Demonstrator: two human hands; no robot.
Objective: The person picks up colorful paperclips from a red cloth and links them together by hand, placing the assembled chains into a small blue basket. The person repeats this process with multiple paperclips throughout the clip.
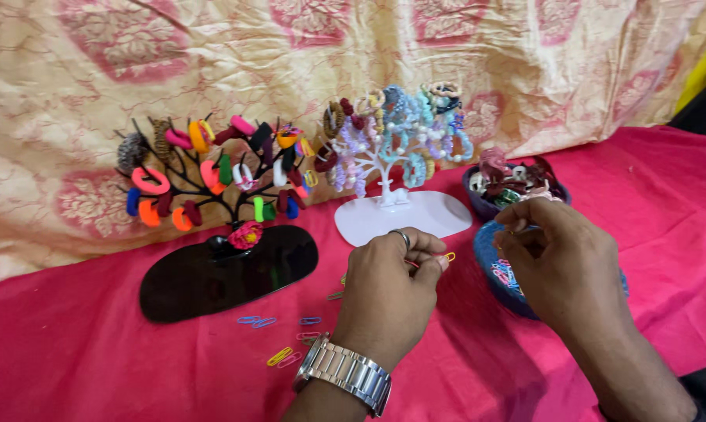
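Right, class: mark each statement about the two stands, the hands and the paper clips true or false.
1. The black tree-shaped stand stands left of the white tree-shaped stand. True.
2. The left hand wears a metal wristwatch. True.
3. The right hand rests on the black stand. False: it is over the blue bowl.
4. The cloth on the table is green. False: pink.
5. Coloured paper clips lie loose on the cloth. True.

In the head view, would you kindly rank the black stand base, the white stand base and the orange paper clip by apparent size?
1. Black stand base
2. White stand base, though it sits farther back
3. Orange paper clip, at the left hand fingertips
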